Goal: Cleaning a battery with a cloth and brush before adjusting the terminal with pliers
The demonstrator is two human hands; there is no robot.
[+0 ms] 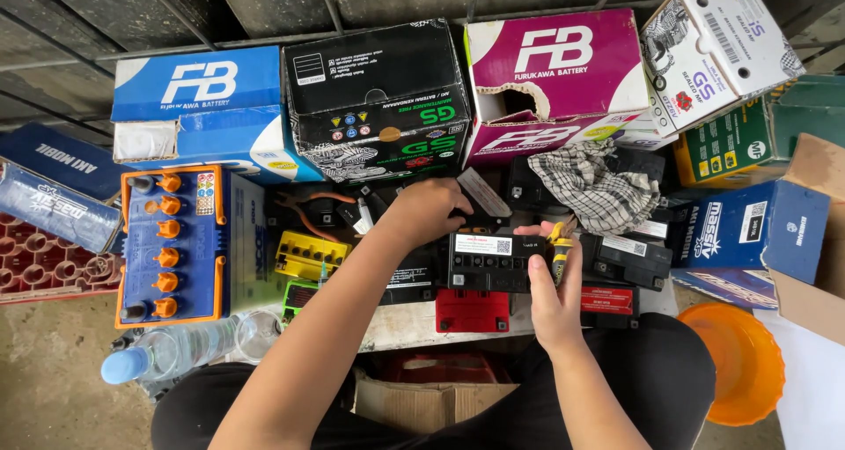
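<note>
Near the middle of the frame, your left hand (429, 209) rests on top of a small black battery (489, 261), its fingers curled down over the battery's far edge; from this angle you cannot tell whether they actually clamp it or only steady it. Your right hand (551, 283) sits at the battery's right end, fingers closed around a yellow-handled screwdriver (558, 246) that stands roughly upright against the casing. The battery itself lies at the centre of a cluttered, pale tabletop (405, 322), with a white label on its near face.

Just below it sits a red battery (473, 311), and to the right another black one with a red label (607, 300). Left of centre you see a yellow battery top (310, 255), and further left a large blue battery with orange caps (172, 244). A checked cloth (591, 186) is draped over more black batteries at upper right of centre.

Along the top of the frame stand cardboard boxes: a blue and white box (201, 107) at upper left, a black box (377, 98) beside it, and a magenta box (554, 72) with a torn hole in its front. At lower left a clear plastic bottle with a blue cap (163, 353) lies on its side, and at lower right sits an orange bowl (744, 362).
</note>
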